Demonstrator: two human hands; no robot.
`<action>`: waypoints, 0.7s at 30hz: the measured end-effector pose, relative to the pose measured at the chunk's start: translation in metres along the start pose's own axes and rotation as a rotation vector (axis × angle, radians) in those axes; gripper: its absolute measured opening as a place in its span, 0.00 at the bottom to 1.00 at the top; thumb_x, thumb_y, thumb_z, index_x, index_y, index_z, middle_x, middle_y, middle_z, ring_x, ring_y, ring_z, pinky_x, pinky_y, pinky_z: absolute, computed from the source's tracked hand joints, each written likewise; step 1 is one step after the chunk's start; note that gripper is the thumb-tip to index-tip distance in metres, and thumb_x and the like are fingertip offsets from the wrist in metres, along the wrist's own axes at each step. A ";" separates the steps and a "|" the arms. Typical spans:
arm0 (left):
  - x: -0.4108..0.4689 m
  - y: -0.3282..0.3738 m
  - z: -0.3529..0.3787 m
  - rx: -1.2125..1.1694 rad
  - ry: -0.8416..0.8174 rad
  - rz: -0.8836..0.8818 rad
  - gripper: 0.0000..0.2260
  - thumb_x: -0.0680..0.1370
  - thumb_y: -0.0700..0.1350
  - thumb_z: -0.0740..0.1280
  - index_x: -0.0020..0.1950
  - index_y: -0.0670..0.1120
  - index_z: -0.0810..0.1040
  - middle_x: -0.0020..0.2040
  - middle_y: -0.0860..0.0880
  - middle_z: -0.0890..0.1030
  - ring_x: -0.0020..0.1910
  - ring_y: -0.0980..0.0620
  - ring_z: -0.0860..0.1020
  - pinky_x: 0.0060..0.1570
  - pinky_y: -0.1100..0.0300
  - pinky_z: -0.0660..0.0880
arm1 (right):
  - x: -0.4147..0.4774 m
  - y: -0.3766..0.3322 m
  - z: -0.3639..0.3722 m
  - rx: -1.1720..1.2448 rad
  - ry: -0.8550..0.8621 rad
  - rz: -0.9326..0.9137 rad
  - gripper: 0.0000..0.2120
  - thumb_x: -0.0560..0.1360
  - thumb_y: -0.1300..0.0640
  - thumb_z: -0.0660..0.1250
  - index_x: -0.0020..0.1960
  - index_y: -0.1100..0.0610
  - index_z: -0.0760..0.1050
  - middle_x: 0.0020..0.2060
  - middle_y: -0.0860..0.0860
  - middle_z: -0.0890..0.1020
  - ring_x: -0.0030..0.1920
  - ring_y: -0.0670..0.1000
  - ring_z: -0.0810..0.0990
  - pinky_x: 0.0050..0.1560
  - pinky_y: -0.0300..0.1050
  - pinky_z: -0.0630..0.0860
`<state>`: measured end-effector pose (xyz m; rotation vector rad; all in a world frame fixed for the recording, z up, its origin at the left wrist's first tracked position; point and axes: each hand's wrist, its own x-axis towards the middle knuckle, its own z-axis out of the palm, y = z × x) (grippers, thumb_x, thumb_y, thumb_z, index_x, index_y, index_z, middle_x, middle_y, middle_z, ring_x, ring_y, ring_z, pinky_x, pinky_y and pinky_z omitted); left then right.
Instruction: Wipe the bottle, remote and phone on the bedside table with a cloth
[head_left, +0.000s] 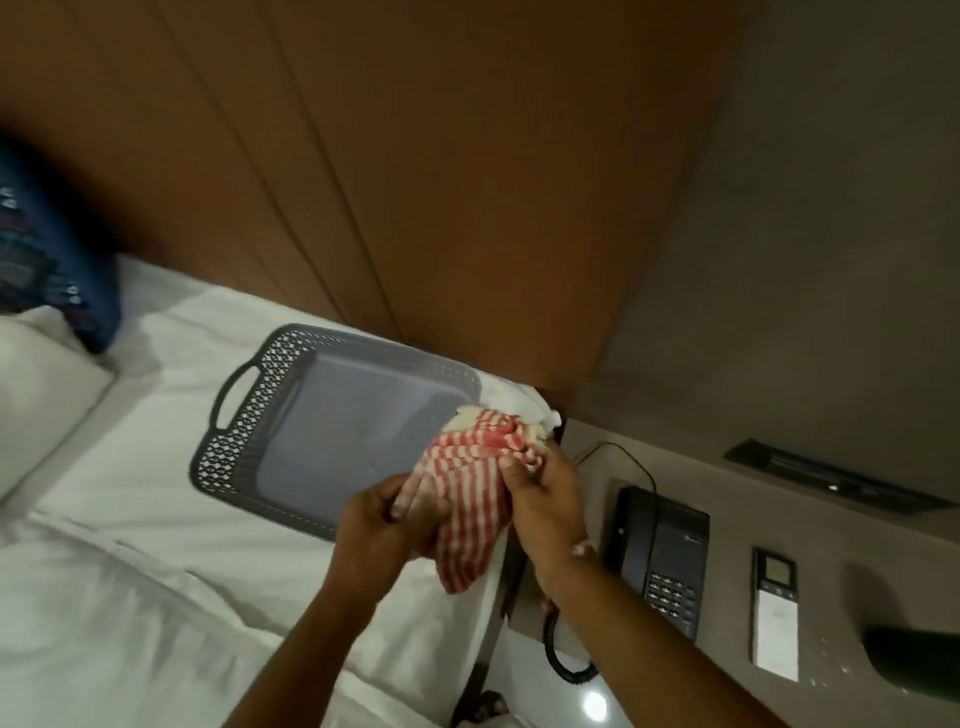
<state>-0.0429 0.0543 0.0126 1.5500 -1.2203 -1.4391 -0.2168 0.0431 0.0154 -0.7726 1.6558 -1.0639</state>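
— Where are you in the job?

— Your left hand (382, 525) and right hand (545, 506) are both closed on the striped cloth (475, 493), mid-frame over the tray (249, 415); probably wiping something wrapped inside, hidden.

— Next?

— Phone (660, 558) and remote (774, 613) wait lower right on the bedside table (727, 499). The dark shape (914, 660) at the right edge is unclear.

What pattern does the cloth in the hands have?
The cloth has red and white stripes, seen in the head view.
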 end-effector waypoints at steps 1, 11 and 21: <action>0.007 0.002 -0.014 0.047 0.052 0.015 0.03 0.70 0.44 0.76 0.42 0.47 0.85 0.32 0.51 0.85 0.31 0.56 0.81 0.30 0.62 0.77 | 0.006 -0.004 0.014 -0.166 0.019 -0.062 0.14 0.75 0.55 0.65 0.60 0.55 0.75 0.54 0.54 0.82 0.53 0.55 0.80 0.51 0.48 0.78; 0.083 -0.022 -0.063 0.793 0.069 -0.119 0.12 0.76 0.54 0.70 0.36 0.49 0.79 0.30 0.54 0.79 0.29 0.55 0.78 0.29 0.63 0.69 | 0.068 0.003 0.072 -1.401 0.039 -0.473 0.11 0.71 0.44 0.64 0.49 0.47 0.80 0.78 0.56 0.52 0.75 0.66 0.38 0.69 0.68 0.37; 0.094 -0.042 -0.055 1.045 0.081 -0.283 0.18 0.73 0.56 0.70 0.59 0.50 0.82 0.57 0.43 0.85 0.56 0.41 0.82 0.53 0.52 0.78 | 0.060 0.009 0.073 -1.190 -0.097 -0.175 0.21 0.73 0.41 0.62 0.65 0.45 0.73 0.77 0.57 0.53 0.75 0.65 0.41 0.70 0.67 0.38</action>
